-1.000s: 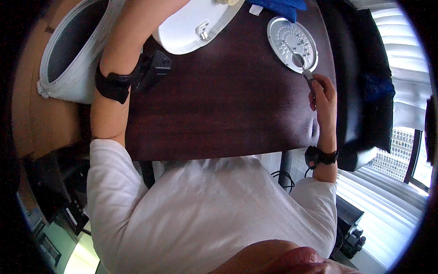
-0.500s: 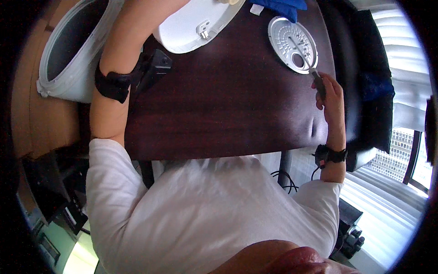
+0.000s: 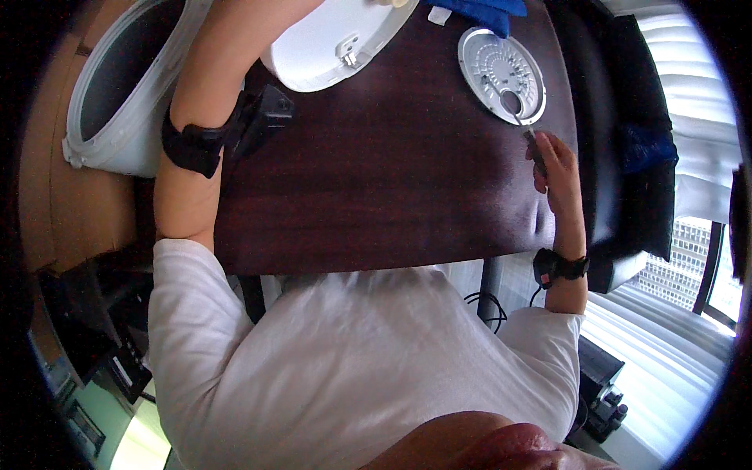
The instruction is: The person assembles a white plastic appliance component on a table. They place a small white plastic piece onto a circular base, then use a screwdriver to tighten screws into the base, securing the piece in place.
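Note:
My right hand (image 3: 561, 168) is closed around the dark handle of a screwdriver (image 3: 536, 149). The thin metal shaft points away from me and to the left, over a round silver metal disc (image 3: 531, 66). That disc has rings of small raised shapes or slots and one larger round hole near its closest edge. Whether the tip touches the disc, I cannot tell. My left forearm (image 3: 207, 86) stretches up past the top edge, so the left hand is out of sight. Just right of it sits a white rounded shell (image 3: 313, 59) with a small metal fitting inside.
A white container (image 3: 129, 153) with a dark inside stands at the far left. Blue cloth (image 3: 489, 16) touches the disc's far side. The dark wooden table (image 3: 368, 172) spans the middle. Beyond its right edge is a black padded seat (image 3: 619, 157), with a window behind.
My right hand has shifted a little left and toward me. The screwdriver shaft moved left with it across the disc. The left arm is nearly still.

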